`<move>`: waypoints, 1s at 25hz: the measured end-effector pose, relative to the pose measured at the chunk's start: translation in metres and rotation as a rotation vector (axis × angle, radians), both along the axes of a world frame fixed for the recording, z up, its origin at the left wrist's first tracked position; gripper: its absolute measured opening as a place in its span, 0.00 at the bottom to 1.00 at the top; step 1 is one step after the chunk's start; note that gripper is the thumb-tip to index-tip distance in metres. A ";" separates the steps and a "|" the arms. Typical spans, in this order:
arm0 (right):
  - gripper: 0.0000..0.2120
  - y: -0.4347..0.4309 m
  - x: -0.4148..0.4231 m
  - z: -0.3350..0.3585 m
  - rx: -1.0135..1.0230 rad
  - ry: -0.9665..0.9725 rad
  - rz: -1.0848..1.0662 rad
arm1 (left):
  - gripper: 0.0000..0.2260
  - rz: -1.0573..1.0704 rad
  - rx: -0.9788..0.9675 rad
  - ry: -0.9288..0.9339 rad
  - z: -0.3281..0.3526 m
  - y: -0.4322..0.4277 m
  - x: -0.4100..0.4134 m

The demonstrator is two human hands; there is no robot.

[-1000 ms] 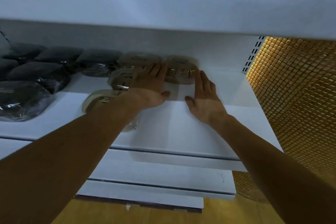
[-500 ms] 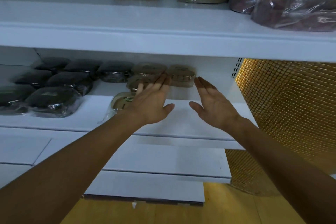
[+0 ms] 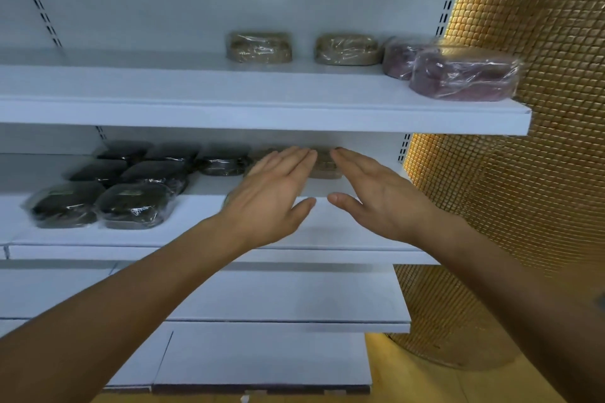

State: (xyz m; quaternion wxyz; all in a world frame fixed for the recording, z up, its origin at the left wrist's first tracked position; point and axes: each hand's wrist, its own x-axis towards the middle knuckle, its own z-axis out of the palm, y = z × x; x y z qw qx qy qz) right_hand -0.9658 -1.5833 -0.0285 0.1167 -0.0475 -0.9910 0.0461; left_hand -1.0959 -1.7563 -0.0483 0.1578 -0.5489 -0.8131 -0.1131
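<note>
My left hand (image 3: 271, 196) and my right hand (image 3: 376, 196) hover side by side in front of the middle white shelf (image 3: 343, 232), fingers straight, holding nothing. Behind them, tan wrapped packs (image 3: 324, 167) lie at the back of that shelf, mostly hidden by my fingers. Dark wrapped packs (image 3: 131, 206) fill the shelf's left part. On the upper shelf (image 3: 262, 111) stand two tan wrapped packs (image 3: 260, 47) and two purple wrapped packs (image 3: 465, 77) at the right end.
A golden mosaic wall (image 3: 523, 173) rises right beside the shelving's right end. Two lower white shelves (image 3: 294, 301) jut out beneath my arms. A yellow floor (image 3: 409, 383) shows at the bottom right.
Both hands have lifted off the middle shelf and drawn back from the tan packs. The view has tilted up, bringing the upper shelf and its packs into sight.
</note>
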 end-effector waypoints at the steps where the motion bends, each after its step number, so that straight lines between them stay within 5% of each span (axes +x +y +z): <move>1: 0.33 -0.005 0.002 0.007 0.009 0.007 -0.001 | 0.32 0.003 0.020 0.026 0.007 -0.006 0.001; 11: 0.31 -0.058 0.013 0.065 0.059 0.122 0.017 | 0.28 0.067 0.187 0.068 0.065 -0.052 0.011; 25: 0.27 -0.050 -0.063 0.097 0.056 0.134 -0.098 | 0.29 0.236 0.011 -0.036 0.105 -0.043 -0.069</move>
